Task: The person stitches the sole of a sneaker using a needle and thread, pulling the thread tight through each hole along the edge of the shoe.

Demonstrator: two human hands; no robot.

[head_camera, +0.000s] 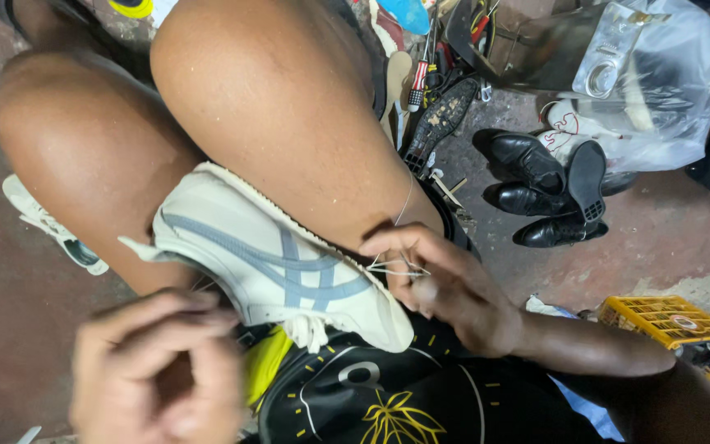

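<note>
**Sneaker held between the knees, thread at our fingers**

Head view: we look down at a white sneaker [281,271] w/ grey-blue stripes, wedged between our bare knees, toe end toward our lap. Our right hand [445,288] sits at the sneaker's sole edge; its fingers [392,247] are pinched on a thin pale thread [396,267] that crosses just under the fingertips & also runs up over the thigh. Sneaker touches those fingers on their left side.

Our left hand [158,370] is blurred, low in the pic, well apart from the right-hand fingers, just below the sneaker's heel end. Its fingers curl inward, half-clenched; we can't tell whether they grip anything.

Beyond the right-hand fingers, on the floor [659,230]: three black leather shoes [536,177], a loose black sole [441,119], screwdrivers [418,78] & a clear plastic bag [659,74]. Right of the wrist, a yellow crate [667,321]. Far left of the fingers, another white sneaker [51,226] on the floor.
</note>
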